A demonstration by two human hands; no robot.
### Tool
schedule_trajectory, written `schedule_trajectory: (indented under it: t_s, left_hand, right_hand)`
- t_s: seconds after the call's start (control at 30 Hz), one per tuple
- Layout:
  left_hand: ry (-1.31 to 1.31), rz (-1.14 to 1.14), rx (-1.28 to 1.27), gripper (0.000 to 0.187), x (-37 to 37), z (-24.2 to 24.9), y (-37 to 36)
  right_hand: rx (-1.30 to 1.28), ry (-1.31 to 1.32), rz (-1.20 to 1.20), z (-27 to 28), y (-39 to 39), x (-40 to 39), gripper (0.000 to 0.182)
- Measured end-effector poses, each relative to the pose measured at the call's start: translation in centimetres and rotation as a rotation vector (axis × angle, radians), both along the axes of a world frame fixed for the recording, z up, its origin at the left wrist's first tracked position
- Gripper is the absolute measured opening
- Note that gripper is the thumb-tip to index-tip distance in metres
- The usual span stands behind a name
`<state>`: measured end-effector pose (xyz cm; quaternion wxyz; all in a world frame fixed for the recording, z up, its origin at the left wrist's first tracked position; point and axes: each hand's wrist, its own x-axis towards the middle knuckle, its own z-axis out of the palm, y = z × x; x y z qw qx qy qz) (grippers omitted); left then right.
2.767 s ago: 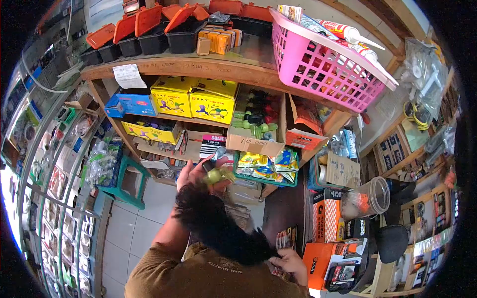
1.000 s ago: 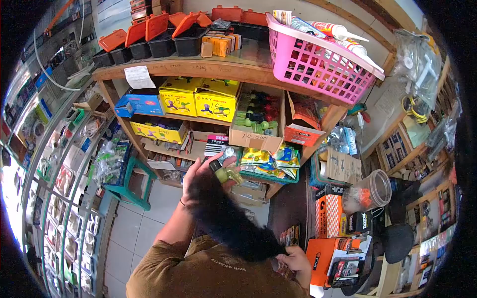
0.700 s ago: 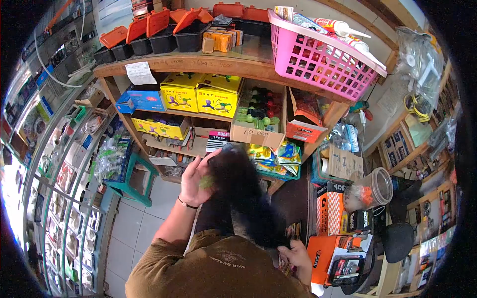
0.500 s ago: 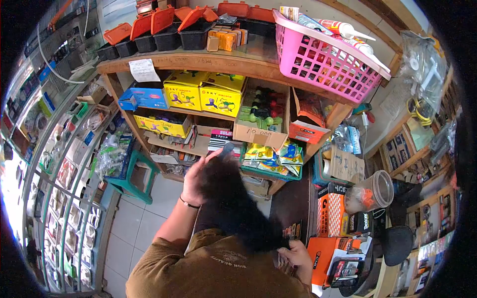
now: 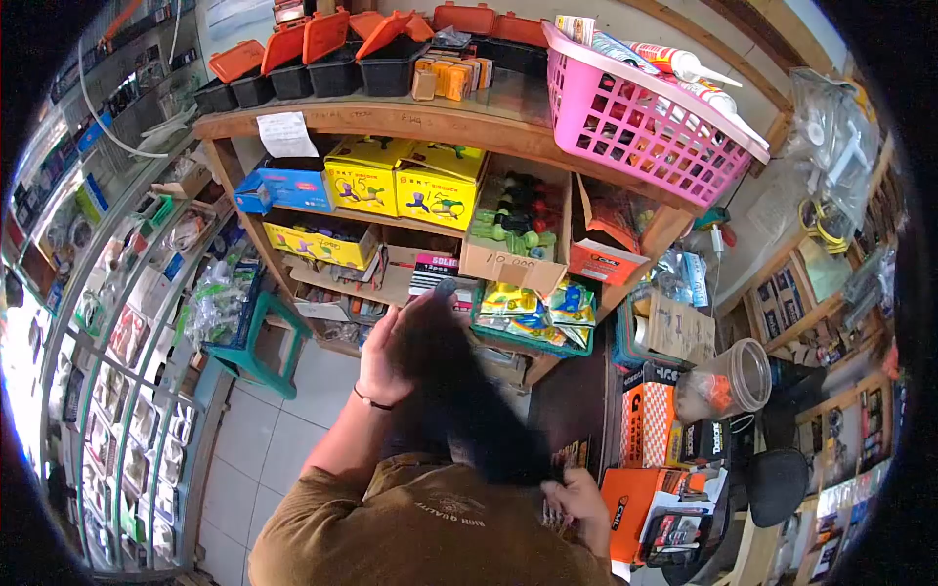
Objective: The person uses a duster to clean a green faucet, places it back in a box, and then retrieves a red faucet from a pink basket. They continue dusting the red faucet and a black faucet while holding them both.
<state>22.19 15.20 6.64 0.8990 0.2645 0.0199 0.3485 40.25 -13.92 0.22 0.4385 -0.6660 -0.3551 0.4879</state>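
A long dark fluffy duster point(image 5: 454, 381), blurred, slants across the brown shirt front, with a rounded grey tip at its upper end. Against its upper part is my left hand point(image 5: 379, 363), a thin bracelet on the wrist; the fingers curve along the duster's side and are partly hidden by it. Lower right, my right hand point(image 5: 578, 496) is closed at the duster's lower end. Just beside that hand lie small packaged items point(image 5: 570, 457), partly covered.
Ahead stands a wooden shelf point(image 5: 371, 119) with yellow boxes point(image 5: 360, 186), a pink basket point(image 5: 645, 122) and black bins point(image 5: 391, 70). A green stool point(image 5: 256, 347) and a glass display rack point(image 5: 127, 391) are left. Orange boxes point(image 5: 635, 503) and a clear jar point(image 5: 747, 376) stand right.
The duster's upper part has shifted slightly, and my left hand has moved a little down and left with it. My right hand remains at the lower end.
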Motion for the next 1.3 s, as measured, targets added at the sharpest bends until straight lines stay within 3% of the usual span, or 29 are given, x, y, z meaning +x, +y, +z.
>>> schedule_trajectory:
  t_s: [0.03, 0.07, 0.13, 0.2, 0.27, 0.33, 0.47, 0.57, 0.63, 0.67, 0.77, 0.87, 0.9, 0.97, 1.03, 1.07, 1.2, 1.3]
  left_hand:
    - [0.048, 0.006, -0.038, 0.057, -0.4, 0.0, 0.1]
    - [-0.064, -0.075, -0.001, 0.056, -0.5, -0.5, 0.5]
    - [-0.032, -0.034, 0.014, 0.056, -0.3, 0.8, -0.4]
    - [0.059, 0.07, -0.001, 0.06, 0.1, 1.0, -0.6]
    - [0.045, 0.03, -0.007, 0.06, -0.4, 0.5, -0.1]
    - [0.048, -0.006, -0.029, 0.06, -0.8, -0.3, 0.3]
    - [0.038, 0.04, -0.018, 0.057, -0.8, 0.1, 0.1]
    - [0.089, -0.007, -0.031, 0.056, -1.8, 0.1, 0.3]
    - [0.013, 0.004, -0.031, 0.056, -1.0, 1.0, 0.1]
    - [-0.005, -0.014, 0.003, 0.057, -0.9, 0.6, 0.4]
    - [0.017, -0.069, 0.009, 0.059, -1.7, 0.6, 0.5]
    - [-0.008, -0.01, 0.015, 0.06, -1.0, 0.2, 0.3]
    - [0.023, 0.042, 0.016, 0.06, -0.9, 0.2, 0.3]
    - [0.001, 0.005, 0.003, 0.06, -1.0, 0.1, 0.4]
    - [-0.031, -0.07, -0.022, 0.061, -1.5, 0.0, 0.5]
    - [0.082, 0.01, -0.049, 0.059, -1.4, 0.1, 0.3]
    - [0.004, 0.014, -0.096, 0.058, -0.8, 1.3, -0.3]
    - [0.031, 0.04, -0.032, 0.059, -0.4, 0.9, -0.3]
  right_hand:
    - [-0.114, 0.158, -0.147, 0.3, 0.1, -0.2, 0.043]
    - [-0.116, 0.158, -0.147, -0.1, 0.0, 0.0, 0.043]
    - [-0.108, -0.168, 0.089, -1.2, -0.5, 0.8, 0.043]
    - [-0.04, -0.214, 0.065, -1.6, -0.7, 1.2, 0.042]
    - [0.024, -0.259, 0.048, -1.3, -0.5, 1.1, 0.042]
    - [-0.108, -0.001, -0.018, 0.2, -0.1, 0.4, 0.041]
    - [0.033, -0.097, 0.107, -2.3, -1.0, 1.5, 0.039]
    - [-0.079, 0.07, -0.097, 0.6, 0.1, 0.1, 0.029]
    - [-0.048, -0.06, 0.154, -0.1, -0.3, 1.0, 0.032]
    - [-0.045, -0.061, 0.155, -0.4, -0.3, 1.1, 0.032]
    - [-0.031, 0.141, -0.058, -0.5, -0.4, 0.7, 0.038]
    - [0.016, -0.221, 0.149, -2.6, -0.4, 1.9, 0.04]
    - [0.014, -0.224, 0.149, -2.5, -0.5, 1.9, 0.04]
    - [0.024, -0.008, 0.044, -2.3, -0.6, 1.8, 0.04]
    - [-0.04, -0.001, 0.035, -0.1, 0.0, 0.7, 0.041]
    - [-0.102, 0.004, 0.023, 0.6, 0.3, 0.5, 0.041]
    - [-0.014, -0.061, 0.007, -2.4, -0.9, 1.3, 0.041]
    - [-0.069, 0.1, -0.073, -0.9, -0.9, 0.8, 0.043]
